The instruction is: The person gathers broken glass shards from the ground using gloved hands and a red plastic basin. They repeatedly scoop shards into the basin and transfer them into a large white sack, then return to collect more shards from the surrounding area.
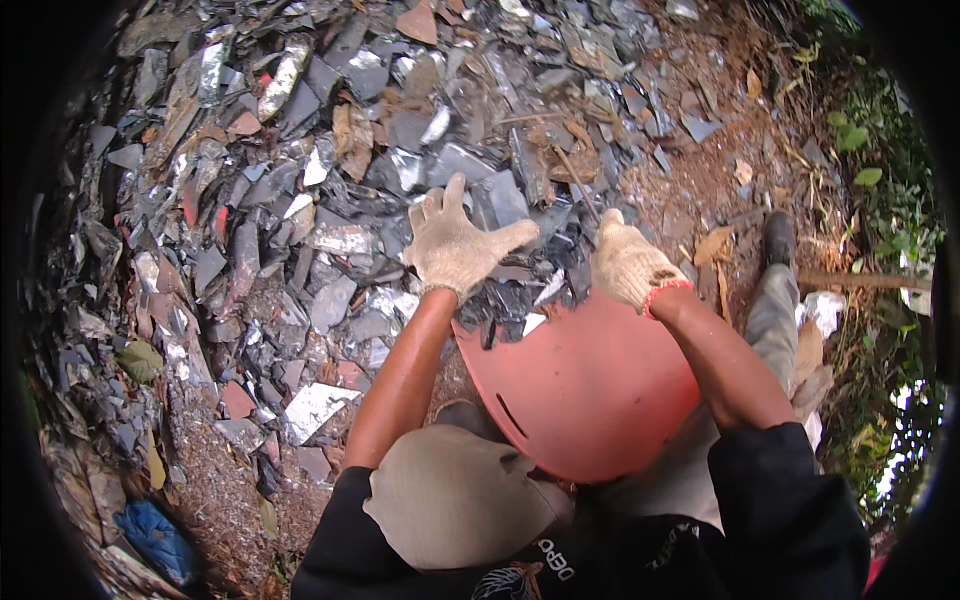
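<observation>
- Pale lettering (555,560) is carried on the dark shirt (785,480), partly lost in its folds.
- A bent knee (450,500) in grey-beige trousers is set beside the red pan (585,400), which is pierced by a narrow slot.
- The right hand (632,265), in a stained knit glove with red at its cuff, is held at the pan's far edge, forearm slanted inward; its fingers are curled, but what is gripped cannot be told.
- Dark shards (500,308) are gathered at the pan's upper left edge, between the hands.
- The left hand (447,248), gloved alike, is spread wide, back upward, thumb pointed toward the right; its grip is open.
- A thin stick (578,182) is seen just beyond the right fingertips.
- Broken pieces (330,300) are heaped thickly at left and ahead.
- The right side is bordered by green plants (880,170).
</observation>
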A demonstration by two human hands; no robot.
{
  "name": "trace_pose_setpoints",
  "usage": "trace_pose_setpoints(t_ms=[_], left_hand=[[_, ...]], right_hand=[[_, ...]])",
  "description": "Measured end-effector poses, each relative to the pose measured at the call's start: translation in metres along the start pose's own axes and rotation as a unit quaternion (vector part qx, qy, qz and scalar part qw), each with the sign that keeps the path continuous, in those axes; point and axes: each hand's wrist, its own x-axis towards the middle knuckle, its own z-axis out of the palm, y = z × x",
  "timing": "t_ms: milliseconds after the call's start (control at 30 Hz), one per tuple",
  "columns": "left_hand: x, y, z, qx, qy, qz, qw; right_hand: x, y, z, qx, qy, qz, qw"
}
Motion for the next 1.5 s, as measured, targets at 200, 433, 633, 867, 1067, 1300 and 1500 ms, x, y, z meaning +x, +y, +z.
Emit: trace_pose_setpoints(t_ms=[200, 433, 633, 867, 1067, 1300, 1500], left_hand=[[-0.053, -0.008, 0.018, -0.048, -0.013, 0.115, 0.992], [-0.14, 0.018, 0.056, -0.126, -0.138, 0.227, 0.956], [-0.159, 0.006, 0.048, 0.001, -0.183, 0.376, 0.908], [-0.015, -0.074, -0.031, 0.076, 0.187, 0.174, 0.964], [0.066, -0.036, -0.037, 0.252, 0.043, 0.022, 0.967], [0.069, -0.043, -0.03, 0.215, 0.045, 0.074, 0.973], [0.059, -0.058, -0.026, 0.034, 0.101, 0.1, 0.989]], right_hand=[[-0.088, 0.019, 0.025, 0.057, -0.015, 0.011, 0.998], [-0.203, 0.052, 0.026, 0.066, -0.063, 0.14, 0.986], [-0.179, 0.059, -0.023, 0.126, 0.151, 0.076, 0.978], [0.071, -0.027, -0.073, 0.108, 0.102, -0.032, 0.988], [0.167, -0.064, 0.038, 0.023, 0.085, -0.123, 0.988], [0.071, -0.1, 0.008, 0.158, -0.004, -0.044, 0.986], [0.049, -0.063, 0.033, 0.112, -0.014, -0.108, 0.988]])
